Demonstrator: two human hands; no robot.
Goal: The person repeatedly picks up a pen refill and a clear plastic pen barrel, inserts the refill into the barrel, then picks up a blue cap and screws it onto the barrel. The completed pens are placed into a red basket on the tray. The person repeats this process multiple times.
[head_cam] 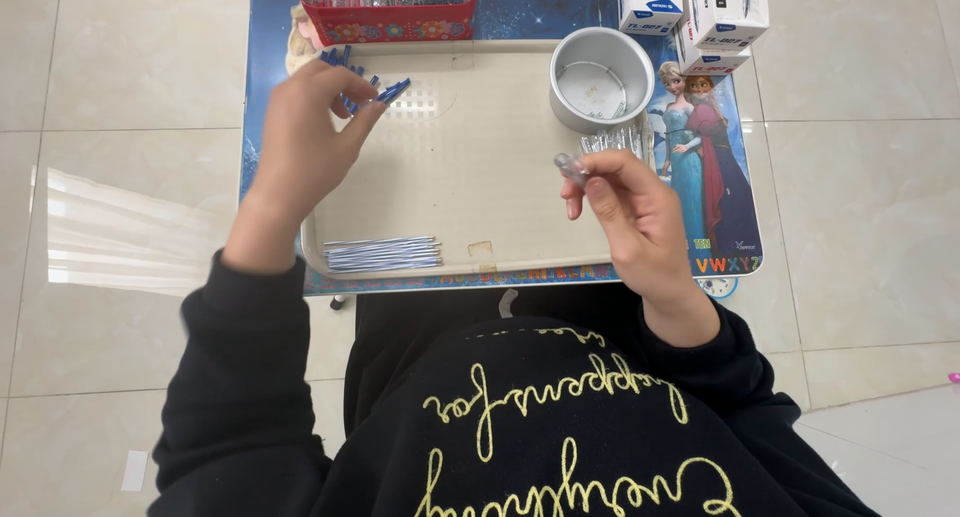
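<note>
Tray (pixel 470 177): beige. Pen caps (pixel 362 77): blue. Refills (pixel 382 254): white with blue. Round tin (pixel 601 77): silver-grey. Basket (pixel 390 22): red, floral band. Table (pixel 725 192): blue, cartoon figures, coloured letters. Boxes (pixel 725 12): white with blue. Sweater (pixel 560 427): black, yellow script.

1. Blue caps (pixel 362 77): a small bunch pinched in the left hand (pixel 300 142), fanned out above the tray's far left corner.
2. Clear barrel (pixel 572 166): short, see-through piece gripped between the right hand's (pixel 640 222) fingertips, over the tray's right edge.
</note>
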